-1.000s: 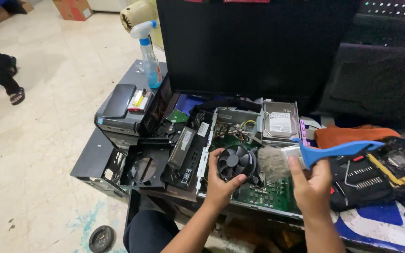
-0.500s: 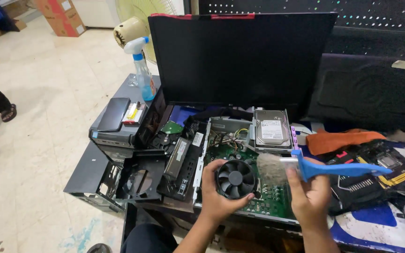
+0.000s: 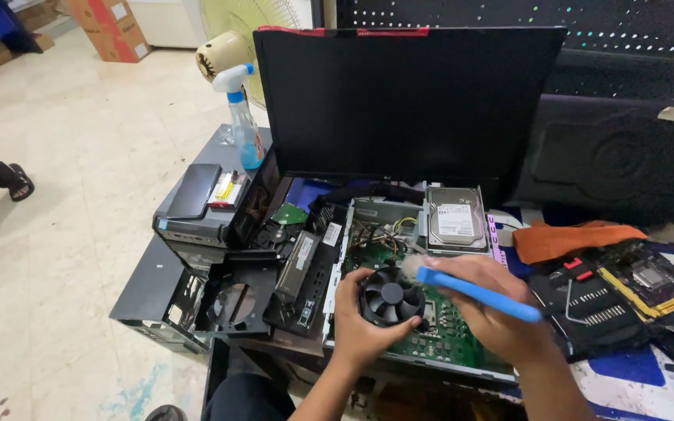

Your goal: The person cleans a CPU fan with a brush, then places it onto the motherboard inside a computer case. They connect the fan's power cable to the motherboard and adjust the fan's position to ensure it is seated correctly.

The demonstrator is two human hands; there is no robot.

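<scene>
Fan (image 3: 388, 296) held at its edge by left hand (image 3: 360, 323); right hand (image 3: 493, 312) pinches blue brush (image 3: 477, 294) (monitor (image 3: 407, 101) close behind).

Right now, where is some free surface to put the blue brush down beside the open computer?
Little room. One bare strip is the grey panel left of the black drive cage. Crowded elsewhere: the left hand grips the cooler fan, the right hand holds the blue brush, and the spare motherboard fills the right.

Glossy blue plastic brush handle (image 3: 481, 295), matt black plastic fan (image 3: 388, 296)
</scene>
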